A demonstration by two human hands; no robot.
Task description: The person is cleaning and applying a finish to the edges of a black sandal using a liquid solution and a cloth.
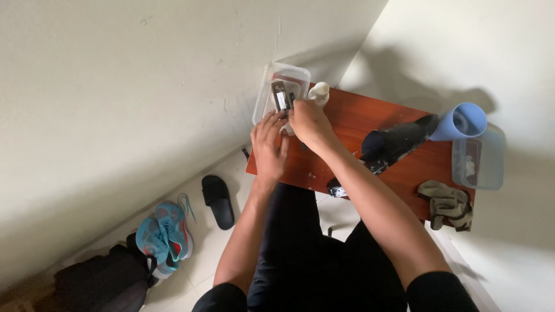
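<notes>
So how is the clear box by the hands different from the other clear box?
The clear box by the hands sits at the table's left end and holds a dark, flat item; the other clear box sits at the right end with something small and white inside. The right hand reaches into the first; nobody touches the second. Both are see-through plastic, and both hang over the table edge.

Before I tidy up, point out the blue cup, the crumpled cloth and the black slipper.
blue cup (462,122), head view, on its outer wall.
crumpled cloth (448,204), head view, on its middle folds.
black slipper (218,201), head view, on its strap.
</notes>
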